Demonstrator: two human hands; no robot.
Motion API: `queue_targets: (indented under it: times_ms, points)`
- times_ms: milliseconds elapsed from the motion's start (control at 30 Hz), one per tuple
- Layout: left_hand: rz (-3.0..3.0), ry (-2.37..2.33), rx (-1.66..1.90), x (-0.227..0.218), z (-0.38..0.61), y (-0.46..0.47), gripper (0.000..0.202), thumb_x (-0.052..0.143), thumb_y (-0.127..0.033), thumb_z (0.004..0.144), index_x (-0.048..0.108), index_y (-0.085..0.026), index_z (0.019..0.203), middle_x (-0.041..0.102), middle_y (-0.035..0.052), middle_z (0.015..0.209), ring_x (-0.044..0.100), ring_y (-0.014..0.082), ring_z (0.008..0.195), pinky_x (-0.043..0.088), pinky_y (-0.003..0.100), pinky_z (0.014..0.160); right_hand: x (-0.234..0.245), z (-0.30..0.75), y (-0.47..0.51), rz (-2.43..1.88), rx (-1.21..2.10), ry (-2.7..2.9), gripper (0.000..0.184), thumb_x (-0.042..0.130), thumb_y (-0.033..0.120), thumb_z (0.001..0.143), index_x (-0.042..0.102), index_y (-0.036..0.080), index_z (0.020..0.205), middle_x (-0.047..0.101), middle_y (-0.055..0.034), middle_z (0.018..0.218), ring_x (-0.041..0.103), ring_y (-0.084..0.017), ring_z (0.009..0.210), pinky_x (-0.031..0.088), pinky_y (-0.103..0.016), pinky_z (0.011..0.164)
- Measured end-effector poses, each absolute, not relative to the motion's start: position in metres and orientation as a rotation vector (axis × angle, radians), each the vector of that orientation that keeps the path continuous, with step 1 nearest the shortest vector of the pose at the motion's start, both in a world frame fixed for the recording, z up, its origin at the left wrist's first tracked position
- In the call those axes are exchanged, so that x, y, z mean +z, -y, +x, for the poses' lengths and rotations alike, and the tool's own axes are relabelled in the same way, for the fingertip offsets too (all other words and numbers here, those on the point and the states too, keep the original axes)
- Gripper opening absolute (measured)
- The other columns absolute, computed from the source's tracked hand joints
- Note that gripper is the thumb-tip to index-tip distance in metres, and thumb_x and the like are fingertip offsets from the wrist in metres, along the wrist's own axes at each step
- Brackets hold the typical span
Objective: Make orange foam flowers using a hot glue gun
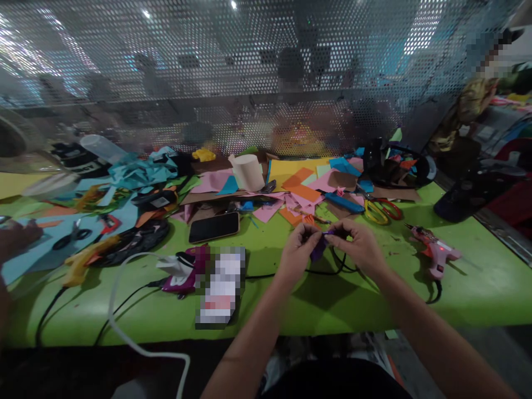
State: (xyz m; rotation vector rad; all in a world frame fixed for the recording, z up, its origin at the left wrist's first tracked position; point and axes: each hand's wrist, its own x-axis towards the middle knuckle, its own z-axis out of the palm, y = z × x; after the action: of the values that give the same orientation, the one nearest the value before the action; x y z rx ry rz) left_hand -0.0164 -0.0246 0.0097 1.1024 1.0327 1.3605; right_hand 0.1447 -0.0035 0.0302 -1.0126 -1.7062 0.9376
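Over the green table [270, 310], both my hands meet around a small purple piece [317, 252], paper or cloth, I cannot tell which. My left hand [300, 249] pinches it between thumb and fingers. From the other side, the fingers of my right hand [358, 243] close on its upper edge. The lower part of the purple piece hangs below my left fingertips. A black cable [322, 272] runs on the table beneath my hands. Farther right lies a pink glue gun [436, 255] with a lit red light.
Left of my hands are a dark phone [214, 227], a purple power strip [183, 274] and a yellow glue gun [89, 260]. Behind lie coloured paper scraps [301, 185], a white roll [248, 173] and yellow-handled scissors [376, 211]. Another person's hand [19, 235] is at far left.
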Motion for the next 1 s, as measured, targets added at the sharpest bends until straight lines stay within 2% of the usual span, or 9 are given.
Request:
queue_targets:
  times_ms: [300, 467, 733, 1000]
  points:
    - [1.098, -1.043, 1.389, 0.0082, -0.0174, 0.0237, 0.029, 0.074, -0.044, 0.077, 0.059, -0.019, 0.080, 0.056, -0.0024, 0.073, 0.050, 0.0100, 0.067, 0.041, 0.022, 0.064, 0.0308, 0.1458, -0.0013, -1.005, 1.268, 1.503, 0.023, 0.078, 0.040, 0.070, 0.072, 0.020, 0.079, 0.067, -0.0006, 0.073, 0.058, -0.016, 0.070, 0.046, -0.029, 0.066]
    - [1.124, -1.053, 1.363, 0.0123, -0.0168, 0.0258, 0.027, 0.072, -0.042, 0.079, 0.059, -0.019, 0.082, 0.056, -0.0019, 0.073, 0.050, 0.0101, 0.067, 0.041, 0.022, 0.062, 0.0313, 0.1471, -0.0036, -1.029, 1.408, 1.318, 0.032, 0.083, 0.047, 0.062, 0.073, 0.020, 0.076, 0.066, -0.0012, 0.072, 0.053, -0.014, 0.064, 0.042, -0.028, 0.061]
    - [1.178, -1.060, 1.329, 0.0120, -0.0174, 0.0262, 0.021, 0.070, -0.037, 0.080, 0.060, -0.019, 0.083, 0.057, -0.0020, 0.074, 0.050, 0.0098, 0.066, 0.041, 0.021, 0.061, 0.0284, 0.1496, -0.0058, -1.013, 1.444, 1.275, 0.034, 0.083, 0.050, 0.064, 0.077, 0.021, 0.080, 0.069, -0.0023, 0.075, 0.053, -0.013, 0.064, 0.042, -0.026, 0.059]
    - [1.176, -1.091, 1.351, 0.0128, -0.0185, 0.0256, 0.020, 0.071, -0.035, 0.079, 0.061, -0.019, 0.081, 0.058, -0.0019, 0.072, 0.052, 0.0097, 0.066, 0.042, 0.020, 0.061, 0.0351, 0.1487, -0.0046, -1.024, 1.374, 1.217, 0.033, 0.086, 0.048, 0.059, 0.072, 0.020, 0.072, 0.065, -0.0009, 0.069, 0.050, -0.012, 0.060, 0.041, -0.025, 0.055]
